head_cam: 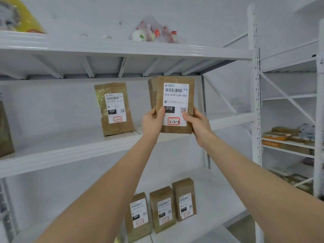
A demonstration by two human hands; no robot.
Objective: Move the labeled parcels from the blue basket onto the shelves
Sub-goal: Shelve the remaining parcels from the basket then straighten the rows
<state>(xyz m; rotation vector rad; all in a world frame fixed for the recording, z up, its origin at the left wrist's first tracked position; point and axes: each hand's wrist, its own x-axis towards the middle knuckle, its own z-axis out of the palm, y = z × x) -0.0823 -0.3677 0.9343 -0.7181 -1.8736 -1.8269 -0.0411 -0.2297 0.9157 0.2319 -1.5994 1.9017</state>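
I hold a brown labeled parcel point(175, 95) upright with both hands, over the right part of the middle shelf point(70, 151). Its white label reads 010-010-L30-551, with "3-2-8" handwritten in a red box. My left hand point(152, 122) grips its lower left edge and my right hand point(197, 124) its lower right edge. Another brown parcel edge point(151, 92) shows right behind it. One more labeled parcel point(114, 109) stands against the back wall to the left. The blue basket is out of view.
Three labeled parcels point(162, 209) stand on the lower shelf. A plastic bag of small items point(152, 32) lies on the top shelf, a yellow bag point(19, 16) at its far left. A brown parcel point(5, 130) stands at the left edge. The neighbouring rack point(287, 137) holds flat boxes.
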